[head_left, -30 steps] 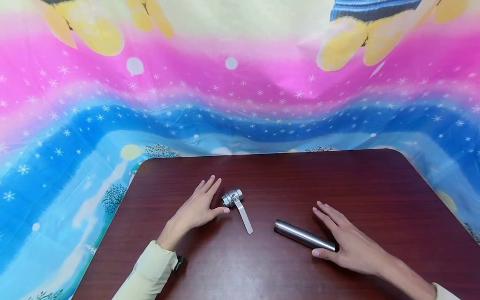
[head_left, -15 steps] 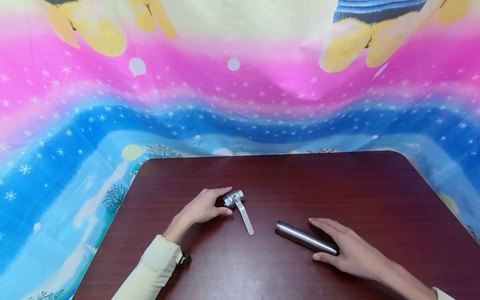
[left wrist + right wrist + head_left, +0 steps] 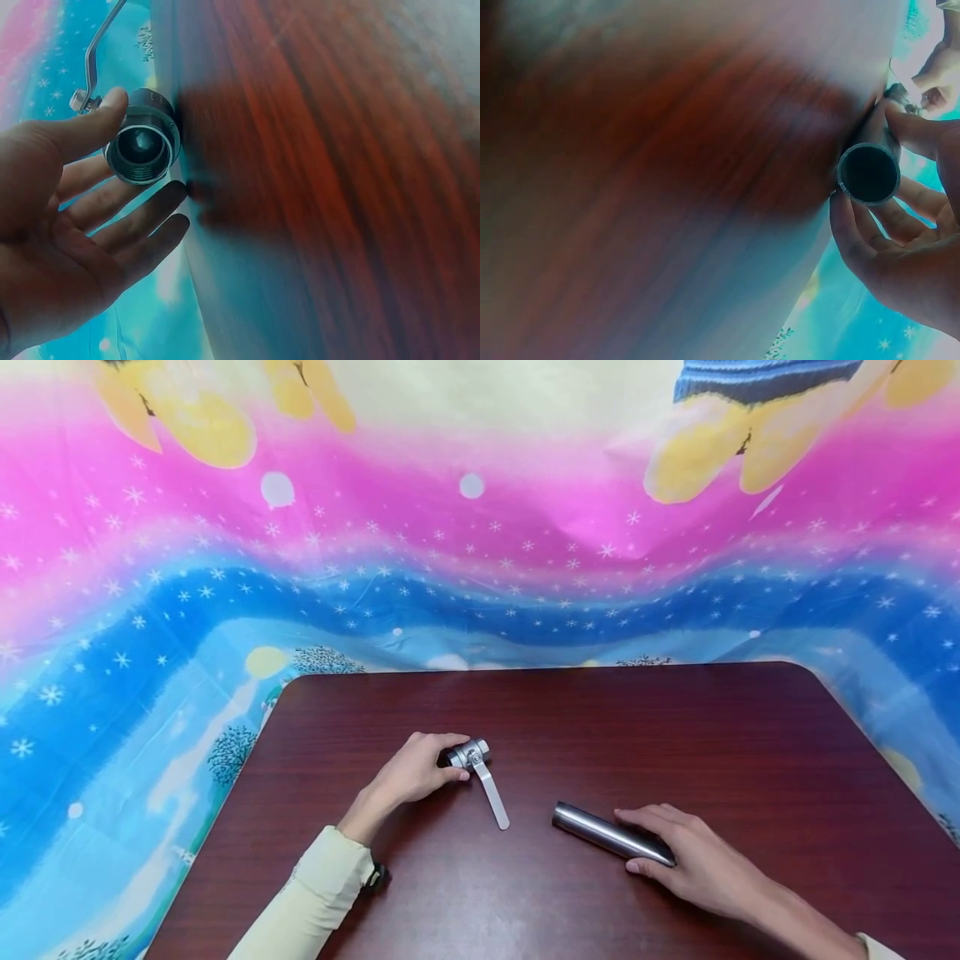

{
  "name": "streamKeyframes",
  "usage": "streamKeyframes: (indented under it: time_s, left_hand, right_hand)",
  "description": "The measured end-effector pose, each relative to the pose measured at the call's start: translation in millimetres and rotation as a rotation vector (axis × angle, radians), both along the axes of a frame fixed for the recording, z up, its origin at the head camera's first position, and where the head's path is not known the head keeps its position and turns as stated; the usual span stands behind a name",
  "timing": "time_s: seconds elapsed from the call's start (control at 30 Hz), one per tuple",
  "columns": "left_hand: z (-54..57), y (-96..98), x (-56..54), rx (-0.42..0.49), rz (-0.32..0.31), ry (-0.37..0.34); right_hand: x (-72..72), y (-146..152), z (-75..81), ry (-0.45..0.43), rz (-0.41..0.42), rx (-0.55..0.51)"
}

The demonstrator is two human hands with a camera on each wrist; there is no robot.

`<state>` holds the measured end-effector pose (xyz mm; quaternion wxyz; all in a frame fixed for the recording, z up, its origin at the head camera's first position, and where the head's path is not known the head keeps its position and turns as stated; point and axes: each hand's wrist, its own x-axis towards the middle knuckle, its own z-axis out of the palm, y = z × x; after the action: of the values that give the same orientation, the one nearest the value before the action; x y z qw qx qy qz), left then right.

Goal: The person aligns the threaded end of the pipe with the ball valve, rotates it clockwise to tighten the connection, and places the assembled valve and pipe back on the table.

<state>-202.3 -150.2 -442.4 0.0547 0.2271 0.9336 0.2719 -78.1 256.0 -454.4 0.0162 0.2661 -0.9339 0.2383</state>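
Metal valve on worktop, left of centre in head view; its flat lever points toward the near edge. Left hand pinches the valve's left end, thumb on the near side, index finger round the far side; the lower fingers spread loosely. Metal pipe lies slanted to the right, apart from the valve. Right hand holds the pipe's near end, thumb on one side, curved fingers on the other. Left wrist view shows what head view doesn't: valve's open end is threaded inside. Right wrist view shows the pipe hollow, dark inside, with left hand and valve beyond its far end. Pale sleeve on left arm; pink-and-blue printed cloth behind worktop.
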Motion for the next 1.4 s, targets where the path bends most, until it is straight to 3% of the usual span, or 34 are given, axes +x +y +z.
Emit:
streamKeyframes:
  time_s: [0.23, 0.63, 0.83, 1.4]
  left_hand:
    - [1.0, 1.6, 0.8, -0.001, -0.014, -0.013]
    - [5.7, 0.4, 7.9, 0.021, -0.016, -0.094]
    - [5.7, -1.5, 9.5, 0.021, -0.013, -0.118]
    - [5.8, -5.5, 14.3, 0.050, -0.019, -0.142]
  right_hand:
    - [-2.9, -3, 2.1, -0.076, -0.009, -0.032]
    - [-10.3, -3, 1.4, 0.013, -0.033, -0.013]
    - [-20.8, -3, 0.9, 0.035, -0.050, 0.000]
    - [-60.7, -5, 1.7, 0.035, 0.001, 0.009]
